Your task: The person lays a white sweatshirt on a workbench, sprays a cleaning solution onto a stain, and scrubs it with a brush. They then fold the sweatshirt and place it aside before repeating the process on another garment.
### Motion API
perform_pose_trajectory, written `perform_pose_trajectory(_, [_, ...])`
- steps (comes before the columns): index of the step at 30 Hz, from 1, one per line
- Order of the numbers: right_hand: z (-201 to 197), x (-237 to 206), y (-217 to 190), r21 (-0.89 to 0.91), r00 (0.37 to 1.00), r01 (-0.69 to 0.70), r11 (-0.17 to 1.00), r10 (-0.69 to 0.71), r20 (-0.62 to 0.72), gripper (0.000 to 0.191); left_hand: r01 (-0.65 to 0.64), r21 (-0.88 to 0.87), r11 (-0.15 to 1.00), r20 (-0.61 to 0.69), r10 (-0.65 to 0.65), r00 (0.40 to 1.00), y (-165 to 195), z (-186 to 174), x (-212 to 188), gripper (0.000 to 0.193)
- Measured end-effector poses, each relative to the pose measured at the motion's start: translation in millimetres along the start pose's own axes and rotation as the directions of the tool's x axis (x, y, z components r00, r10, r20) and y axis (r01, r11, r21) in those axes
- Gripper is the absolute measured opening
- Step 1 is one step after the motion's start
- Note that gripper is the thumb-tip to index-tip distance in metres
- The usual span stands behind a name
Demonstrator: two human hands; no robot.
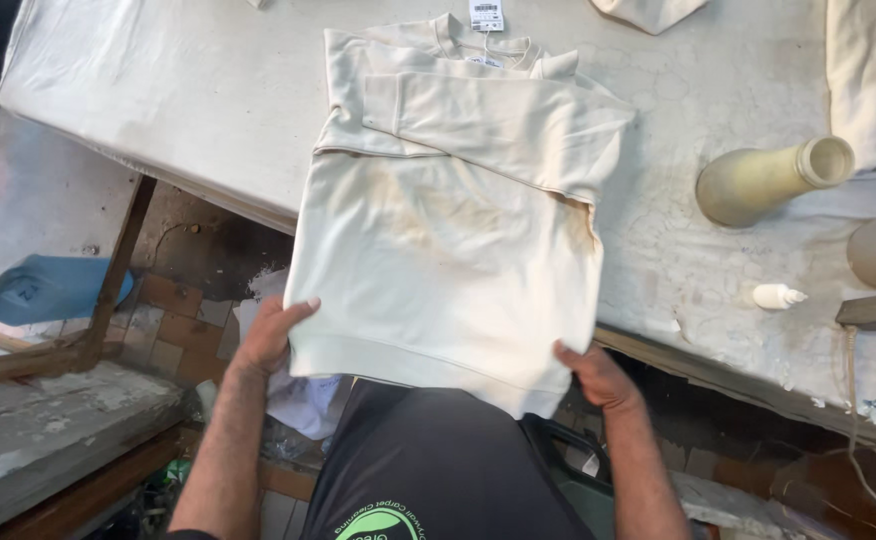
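- Cream sweatshirt point(448, 240), sleeves folded across, lies on the white padded surface point(208, 90), its hem hanging past the near edge.
- Left hand point(273, 335) and right hand point(593, 375): fingers pinching the hem corners.
- Bottle point(768, 180) lies well right; floor open below left.

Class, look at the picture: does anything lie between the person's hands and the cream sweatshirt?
Nothing visible does. The left hand and right hand both already grip the hem of the cream sweatshirt, one at each bottom corner.
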State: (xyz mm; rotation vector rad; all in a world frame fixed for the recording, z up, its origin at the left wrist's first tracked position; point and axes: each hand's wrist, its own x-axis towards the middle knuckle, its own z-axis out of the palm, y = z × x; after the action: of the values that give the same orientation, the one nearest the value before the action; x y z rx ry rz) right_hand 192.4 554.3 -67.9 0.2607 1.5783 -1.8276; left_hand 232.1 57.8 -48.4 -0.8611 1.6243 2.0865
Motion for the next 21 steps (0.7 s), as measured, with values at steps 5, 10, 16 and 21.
perform_pose_trajectory(5, [-14.2, 35.6, -93.5, 0.618, 0.927, 0.341, 0.709, -0.362, -0.096, 0.087, -0.402, -0.365, 0.839, 0.007, 0.435, 0.901, 124.8, 49.6, 40.9, 0.071])
perform_pose_trajectory(10, [25.0, 93.8, -146.2, 0.225, 0.836, 0.541, 0.81, -0.489, -0.248, 0.079, -0.524, -0.367, 0.769, -0.014, 0.558, 0.829, 148.0, 63.3, 91.9, 0.072])
perform_pose_trajectory(16, [113.8, 142.3, -104.1, -0.747, 0.818, 0.362, 0.557, -0.575, -0.032, 0.041, -0.128, -0.27, 0.954, -0.292, 0.046, 0.955, -24.5, 23.7, 76.9, 0.031])
perform_pose_trajectory(21, [196.1, 202.2, -103.3, -0.917, 0.839, 0.38, -0.12, -0.372, 0.397, 0.084, 0.389, -0.096, 0.916, -0.269, -0.4, 0.876, -165.6, -5.4, 51.0, 0.025])
